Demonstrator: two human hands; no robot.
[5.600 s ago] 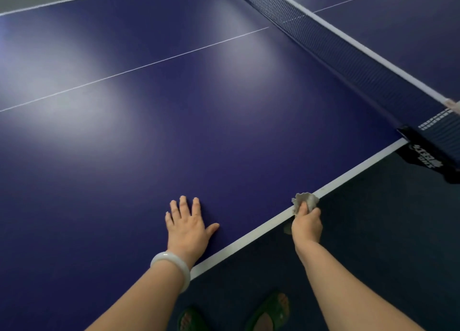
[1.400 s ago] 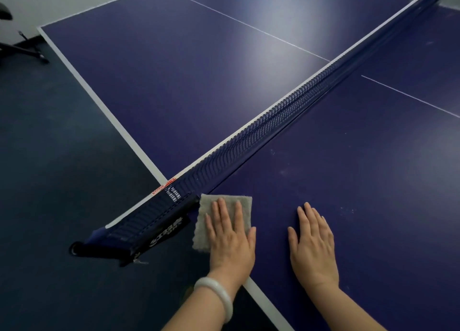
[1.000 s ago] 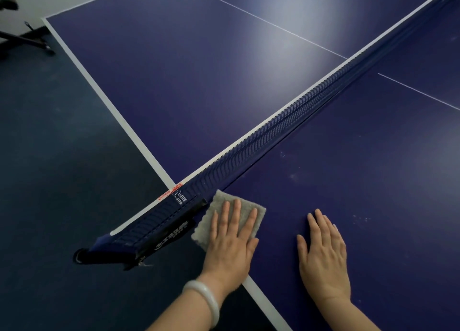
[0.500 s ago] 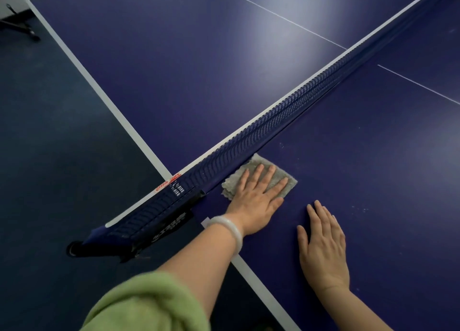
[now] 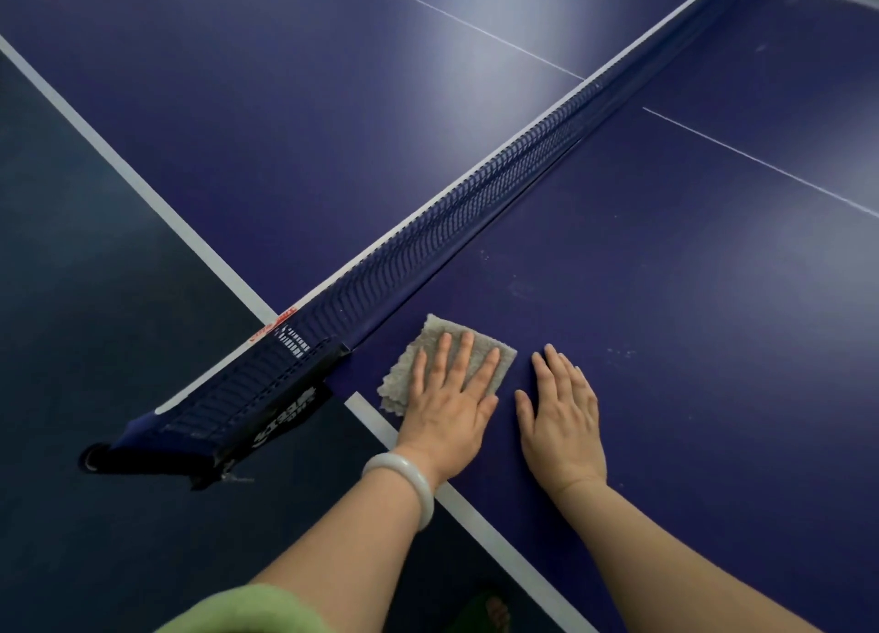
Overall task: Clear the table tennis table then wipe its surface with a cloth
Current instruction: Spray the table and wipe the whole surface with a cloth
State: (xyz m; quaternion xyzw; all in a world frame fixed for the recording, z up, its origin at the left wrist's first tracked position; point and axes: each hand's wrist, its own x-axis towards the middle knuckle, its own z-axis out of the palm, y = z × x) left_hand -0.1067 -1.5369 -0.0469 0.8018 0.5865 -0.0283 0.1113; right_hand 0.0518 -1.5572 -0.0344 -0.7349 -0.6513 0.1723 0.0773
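The dark blue table tennis table fills most of the view. A grey cloth lies flat on it near the white side line, just right of the net's near end. My left hand presses on the cloth with straight, spread fingers. My right hand rests flat on the bare table right beside it, fingers straight. Small whitish specks dot the surface beyond my right hand.
The net runs diagonally from its black clamp post at the near edge to the far upper right. Dark floor lies left of the table's white side line. A sandalled foot shows below.
My left hand has pulled the cloth back from the net's foot toward the table's near edge. My right hand has stayed flat in about the same spot.
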